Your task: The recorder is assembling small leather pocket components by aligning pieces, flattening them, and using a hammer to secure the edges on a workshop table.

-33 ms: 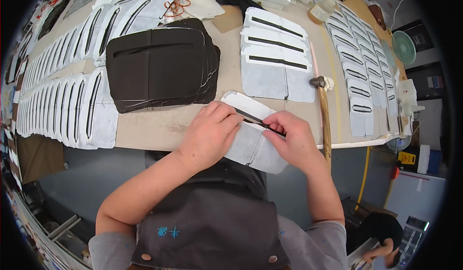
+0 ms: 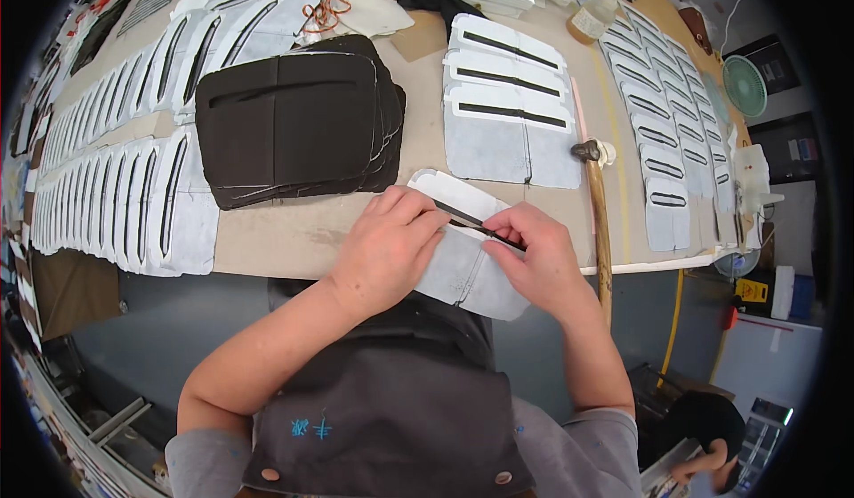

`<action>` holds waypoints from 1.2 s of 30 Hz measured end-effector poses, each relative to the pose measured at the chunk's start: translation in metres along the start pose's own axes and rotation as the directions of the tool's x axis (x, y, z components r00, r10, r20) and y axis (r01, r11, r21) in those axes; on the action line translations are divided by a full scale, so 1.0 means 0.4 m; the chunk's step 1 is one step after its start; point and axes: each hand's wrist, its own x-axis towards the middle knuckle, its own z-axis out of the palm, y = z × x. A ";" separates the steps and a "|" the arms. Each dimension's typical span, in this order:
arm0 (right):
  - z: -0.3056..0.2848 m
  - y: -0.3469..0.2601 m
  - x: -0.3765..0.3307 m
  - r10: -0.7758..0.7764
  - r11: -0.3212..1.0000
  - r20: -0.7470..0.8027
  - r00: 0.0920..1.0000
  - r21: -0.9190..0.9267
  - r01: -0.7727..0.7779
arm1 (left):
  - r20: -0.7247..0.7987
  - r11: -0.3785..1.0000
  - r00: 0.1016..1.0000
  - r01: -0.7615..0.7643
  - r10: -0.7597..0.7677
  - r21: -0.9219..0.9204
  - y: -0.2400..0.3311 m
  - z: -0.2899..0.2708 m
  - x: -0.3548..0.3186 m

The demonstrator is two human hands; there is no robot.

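Note:
A pale grey panel (image 2: 464,273), with a whiter band along its top and a long black slot (image 2: 467,220), lies at the table's near edge and juts out over it. My left hand (image 2: 389,242) is closed on the panel at the slot's left part, fingertips bent against the dark edge. At the slot's right end, my right hand (image 2: 540,253) pinches the black edging between thumb and fingers. The slot gapes slightly between my hands. My fingers hide both of its ends.
A stack of dark brown panels (image 2: 294,133) sits to the left. Three overlapping slotted panels (image 2: 507,146) lie beyond my hands. A wooden-handled hammer (image 2: 598,204) is on the right. Rows of similar panels (image 2: 107,204) cover the left side; a glue bottle (image 2: 592,19) stands at the back.

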 end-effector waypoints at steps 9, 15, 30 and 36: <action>0.060 0.044 -0.019 -0.262 0.962 -0.205 0.943 -0.132 0.238 | 0.048 0.994 0.999 -0.023 0.018 0.104 0.027 0.039 0.000; 0.045 0.036 -0.024 -0.385 0.881 -0.090 0.919 -0.334 0.336 | 0.069 0.984 0.996 -0.063 0.052 0.166 0.029 0.036 -0.004; 0.015 0.065 -0.046 -0.229 0.973 -0.140 0.963 -0.066 0.222 | 0.118 0.979 0.993 -0.045 0.021 0.200 0.071 0.023 0.011; 0.031 0.053 -0.051 -0.368 0.891 -0.122 0.922 -0.330 0.312 | 0.133 0.973 0.990 -0.068 0.039 0.218 0.072 0.061 0.010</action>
